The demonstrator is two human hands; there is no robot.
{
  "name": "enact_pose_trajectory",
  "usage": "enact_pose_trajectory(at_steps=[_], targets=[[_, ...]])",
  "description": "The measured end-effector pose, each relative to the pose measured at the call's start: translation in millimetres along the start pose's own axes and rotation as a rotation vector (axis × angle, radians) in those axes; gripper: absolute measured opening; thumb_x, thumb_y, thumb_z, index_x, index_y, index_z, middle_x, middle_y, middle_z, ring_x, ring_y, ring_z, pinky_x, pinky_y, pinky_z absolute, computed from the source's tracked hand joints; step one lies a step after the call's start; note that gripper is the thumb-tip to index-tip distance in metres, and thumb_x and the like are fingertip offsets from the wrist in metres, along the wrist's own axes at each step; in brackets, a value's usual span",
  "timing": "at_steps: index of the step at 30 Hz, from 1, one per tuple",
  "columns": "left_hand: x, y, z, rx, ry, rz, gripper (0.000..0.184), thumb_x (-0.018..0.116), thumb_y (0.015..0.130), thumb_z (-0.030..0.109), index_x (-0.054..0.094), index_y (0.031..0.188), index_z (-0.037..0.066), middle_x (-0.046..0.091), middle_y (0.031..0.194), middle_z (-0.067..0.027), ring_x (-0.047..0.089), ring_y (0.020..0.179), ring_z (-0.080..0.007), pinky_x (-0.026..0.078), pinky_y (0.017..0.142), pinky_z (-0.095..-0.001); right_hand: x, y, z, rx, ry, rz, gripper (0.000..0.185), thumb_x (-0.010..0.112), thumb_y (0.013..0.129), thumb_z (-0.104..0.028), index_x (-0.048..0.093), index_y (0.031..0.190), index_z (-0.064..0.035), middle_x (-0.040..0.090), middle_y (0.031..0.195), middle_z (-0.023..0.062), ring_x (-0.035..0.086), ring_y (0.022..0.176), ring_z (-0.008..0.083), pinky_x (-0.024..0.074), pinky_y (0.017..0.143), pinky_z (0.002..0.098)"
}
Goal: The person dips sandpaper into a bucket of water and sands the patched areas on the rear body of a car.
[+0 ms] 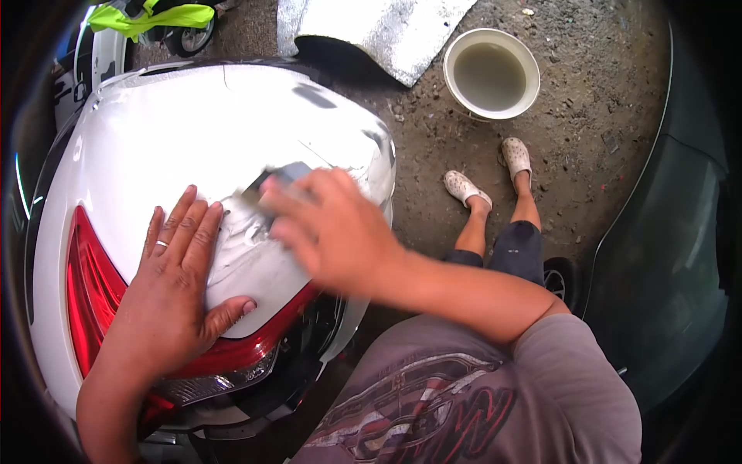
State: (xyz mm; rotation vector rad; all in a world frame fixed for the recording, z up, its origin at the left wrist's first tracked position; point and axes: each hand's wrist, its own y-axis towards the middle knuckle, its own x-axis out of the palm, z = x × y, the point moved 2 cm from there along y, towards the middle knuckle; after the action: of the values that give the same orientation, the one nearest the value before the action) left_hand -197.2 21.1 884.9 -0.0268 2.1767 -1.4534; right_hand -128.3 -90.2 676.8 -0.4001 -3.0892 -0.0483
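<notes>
Right hand point(340, 228): fingers bent and closed around a dark pad point(292, 172); motion blur obscures the exact grip. The pad lies at the fingertips, on the side away from the wrist, over the white panel point(178, 131). Its long axis appears to slant from lower left to upper right. Left hand point(174, 274): open, flat on the panel, thumb out, grasping nothing, farther from the pad. A smeared patch point(239, 240) lies between both hands.
</notes>
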Motion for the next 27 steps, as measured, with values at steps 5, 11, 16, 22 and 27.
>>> enact_pose_trajectory(at_steps=[5, 11, 16, 22, 27], targets=[[-2, 0, 0, 0.016, -0.015, -0.015, 0.104, 0.072, 0.093, 0.061, 0.036, 0.164, -0.006, 0.041, 0.165, -0.0308, 0.024, 0.165, -0.0423, 0.011, 0.136, -0.0559, -1, 17, 25, 0.161, -0.094, 0.009, 0.041, 0.067, 0.103, -0.032, 0.072, 0.138, -0.0105, 0.063, 0.115, 0.0166, 0.061, 0.112, 0.0374, 0.0537, 0.094, 0.0476], [-6, 3, 3, 0.026, -0.034, 0.022, 0.101, 0.074, 0.093, 0.060, 0.040, 0.161, -0.006, 0.045, 0.163, -0.0319, 0.027, 0.163, -0.0437, 0.013, 0.136, -0.0569, 6, 25, 53, 0.292, -0.040, -0.062, 0.043, 0.064, 0.105, -0.035, 0.072, 0.140, -0.0124, 0.067, 0.118, 0.0195, 0.061, 0.117, 0.0380, 0.0535, 0.099, 0.0492], [-9, 15, 6, 0.059, -0.006, -0.019, 0.103, 0.077, 0.089, 0.060, 0.043, 0.160, -0.006, 0.046, 0.162, -0.0324, 0.030, 0.162, -0.0445, 0.017, 0.135, -0.0569, -48, 27, 85, 0.257, 0.200, 0.091, 0.041, 0.062, 0.108, -0.035, 0.074, 0.136, -0.0065, 0.070, 0.107, 0.0170, 0.065, 0.102, 0.0334, 0.0513, 0.090, 0.0438], [7, 111, 44, 0.117, 0.118, -0.248, 0.113, 0.072, 0.091, 0.067, 0.033, 0.163, -0.009, 0.039, 0.168, -0.0310, 0.026, 0.164, -0.0398, 0.018, 0.136, -0.0527, -106, -3, 140, 0.404, 0.496, 0.325, 0.046, 0.062, 0.110, -0.034, 0.068, 0.146, -0.0074, 0.070, 0.110, 0.0145, 0.068, 0.099, 0.0245, 0.0528, 0.094, 0.0378], [32, 167, 62, 0.193, 0.160, -0.325, 0.113, 0.070, 0.093, 0.065, 0.027, 0.167, -0.008, 0.034, 0.172, -0.0298, 0.025, 0.165, -0.0374, 0.019, 0.136, -0.0507, -129, -35, 162, 0.475, 0.525, 0.377, 0.045, 0.063, 0.110, -0.033, 0.067, 0.147, -0.0089, 0.070, 0.116, 0.0153, 0.069, 0.107, 0.0251, 0.0520, 0.100, 0.0372]])
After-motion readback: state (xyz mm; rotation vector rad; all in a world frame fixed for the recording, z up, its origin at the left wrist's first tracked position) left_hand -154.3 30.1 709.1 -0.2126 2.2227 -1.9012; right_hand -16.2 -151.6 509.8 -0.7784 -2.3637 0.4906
